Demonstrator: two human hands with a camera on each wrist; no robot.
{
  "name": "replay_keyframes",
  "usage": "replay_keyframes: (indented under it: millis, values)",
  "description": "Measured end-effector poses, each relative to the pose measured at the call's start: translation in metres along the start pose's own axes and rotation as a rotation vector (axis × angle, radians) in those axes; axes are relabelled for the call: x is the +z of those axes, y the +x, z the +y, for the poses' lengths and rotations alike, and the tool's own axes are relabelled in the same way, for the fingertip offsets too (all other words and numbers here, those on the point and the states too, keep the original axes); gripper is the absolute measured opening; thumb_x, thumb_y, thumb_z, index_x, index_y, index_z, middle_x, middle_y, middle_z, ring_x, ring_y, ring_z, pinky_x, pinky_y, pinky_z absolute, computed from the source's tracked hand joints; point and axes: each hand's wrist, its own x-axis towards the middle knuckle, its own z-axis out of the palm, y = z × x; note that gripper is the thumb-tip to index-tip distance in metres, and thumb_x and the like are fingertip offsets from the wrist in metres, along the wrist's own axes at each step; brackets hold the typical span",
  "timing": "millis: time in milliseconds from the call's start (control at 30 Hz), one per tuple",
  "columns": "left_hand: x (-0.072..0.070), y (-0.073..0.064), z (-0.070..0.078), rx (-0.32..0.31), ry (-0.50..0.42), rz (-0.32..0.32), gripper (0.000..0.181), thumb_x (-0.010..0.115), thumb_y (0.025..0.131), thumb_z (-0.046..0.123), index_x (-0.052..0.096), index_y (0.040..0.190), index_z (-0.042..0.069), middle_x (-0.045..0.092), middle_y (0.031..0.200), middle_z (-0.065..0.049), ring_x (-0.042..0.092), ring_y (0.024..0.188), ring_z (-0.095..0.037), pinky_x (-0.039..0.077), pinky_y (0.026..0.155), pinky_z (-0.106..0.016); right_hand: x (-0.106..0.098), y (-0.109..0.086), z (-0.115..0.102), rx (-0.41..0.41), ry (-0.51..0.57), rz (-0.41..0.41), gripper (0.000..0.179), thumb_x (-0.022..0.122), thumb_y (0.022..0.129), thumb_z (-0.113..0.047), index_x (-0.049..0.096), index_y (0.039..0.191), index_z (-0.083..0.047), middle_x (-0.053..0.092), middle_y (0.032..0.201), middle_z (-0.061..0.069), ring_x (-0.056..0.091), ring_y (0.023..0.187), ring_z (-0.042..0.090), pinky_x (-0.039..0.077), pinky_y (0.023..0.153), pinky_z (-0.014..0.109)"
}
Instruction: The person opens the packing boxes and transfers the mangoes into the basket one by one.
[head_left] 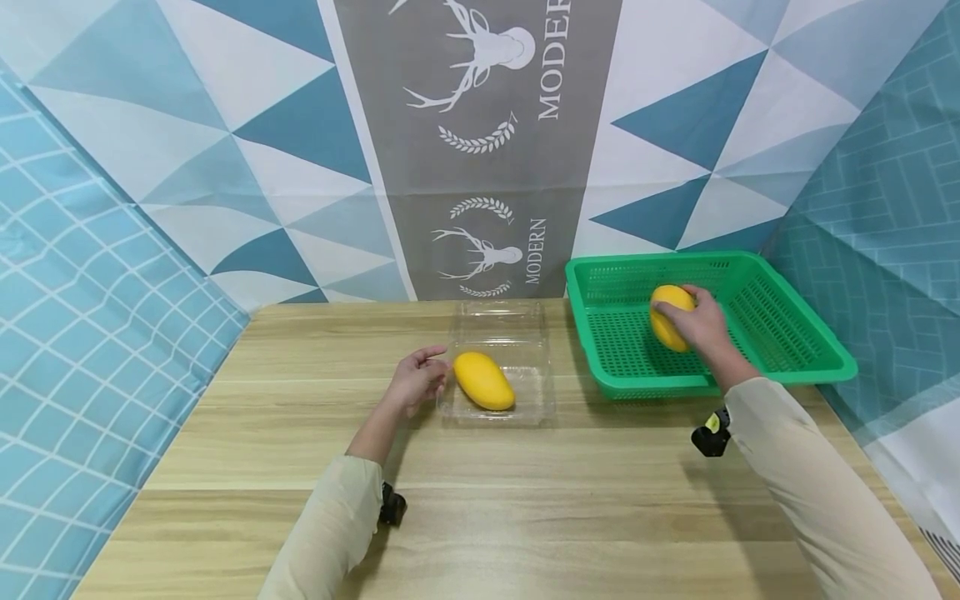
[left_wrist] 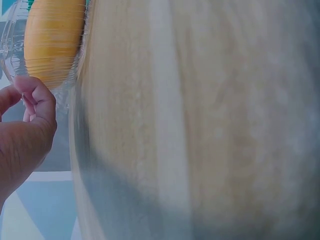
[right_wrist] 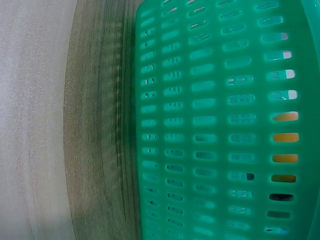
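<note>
In the head view my right hand [head_left: 701,317] grips a yellow mango [head_left: 667,323] over the green plastic basket [head_left: 622,385]. A second mango [head_left: 483,381] lies in an open clear plastic box [head_left: 536,392] with its lid folded back. At the box's left edge is my left hand [head_left: 417,380]. The left wrist view shows this hand [left_wrist: 25,130] with curled fingers pinching the box's rim, beside the mango [left_wrist: 54,40]. The right wrist view is filled by the basket's slotted wall [right_wrist: 215,125], with yellow showing through several slots; the right hand is mostly hidden there.
The wooden table [head_left: 495,517] runs up to a patterned wall cloth [head_left: 480,167] behind the box and basket. Blue tile-patterned cloth [head_left: 82,350] borders the table on the left. Both wrists wear small black cameras, one hanging just in front of the basket.
</note>
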Motion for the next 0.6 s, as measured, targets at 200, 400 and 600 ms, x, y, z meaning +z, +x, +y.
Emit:
replay_keyframes:
  millis: [200, 400, 600]
  values:
    - [0.0001, 0.0004, 0.0, -0.007, 0.004, -0.003, 0.044, 0.053, 0.092, 0.003, 0.043, 0.134, 0.004, 0.057, 0.093, -0.004, 0.051, 0.061, -0.009, 0.046, 0.053, -0.017, -0.0011, 0.0016, 0.0004, 0.009, 0.003, -0.001, 0.085, 0.05, 0.09, -0.051, 0.01, 0.15, -0.007, 0.029, 0.141, 0.031, 0.046, 0.11, 0.039, 0.05, 0.069, 0.033]
    - [-0.0005, 0.001, -0.0009, -0.001, 0.008, -0.005, 0.045, 0.053, 0.092, 0.003, 0.042, 0.136, 0.003, 0.058, 0.094, -0.005, 0.052, 0.065, -0.009, 0.046, 0.054, -0.017, -0.0025, 0.0026, 0.0024, 0.009, -0.001, 0.003, 0.085, 0.049, 0.09, -0.052, 0.011, 0.15, -0.006, 0.03, 0.14, 0.032, 0.046, 0.11, 0.039, 0.05, 0.067, 0.032]
    - [-0.0011, 0.001, -0.001, 0.003, 0.008, -0.001, 0.044, 0.054, 0.092, 0.003, 0.043, 0.134, 0.004, 0.057, 0.093, -0.003, 0.052, 0.066, -0.009, 0.047, 0.054, -0.017, -0.0027, 0.0027, 0.0048, 0.003, 0.012, 0.007, 0.085, 0.049, 0.09, -0.052, 0.011, 0.15, -0.006, 0.03, 0.14, 0.032, 0.046, 0.111, 0.04, 0.05, 0.07, 0.033]
